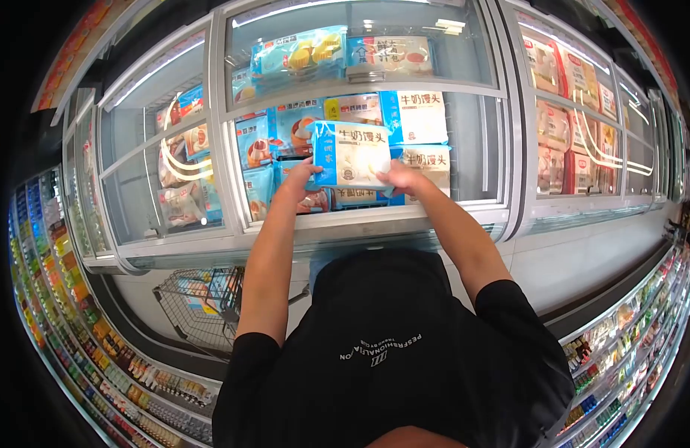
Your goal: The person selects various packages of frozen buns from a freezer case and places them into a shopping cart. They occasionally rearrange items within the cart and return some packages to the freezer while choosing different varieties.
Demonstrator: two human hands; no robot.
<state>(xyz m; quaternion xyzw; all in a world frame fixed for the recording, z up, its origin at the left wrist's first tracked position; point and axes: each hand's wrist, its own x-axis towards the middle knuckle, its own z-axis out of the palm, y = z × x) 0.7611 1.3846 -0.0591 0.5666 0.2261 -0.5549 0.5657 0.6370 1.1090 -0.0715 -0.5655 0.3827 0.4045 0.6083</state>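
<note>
A blue and cream bag of milk steamed buns is held flat over the open part of a chest freezer. My left hand grips its lower left edge, and the fingers are partly hidden behind the bag. At the lower right corner, my right hand is closed on the same bag, thumb on top. Similar bags lie behind it and to its right. Beneath it, another printed bag shows in part. Blue bags with bun pictures fill the left side.
A glass lid covers the freezer's far half. Neighbouring freezer sections with bags stand left and right. A wire shopping cart with packages is at lower left. Stocked shelves line the aisle behind me.
</note>
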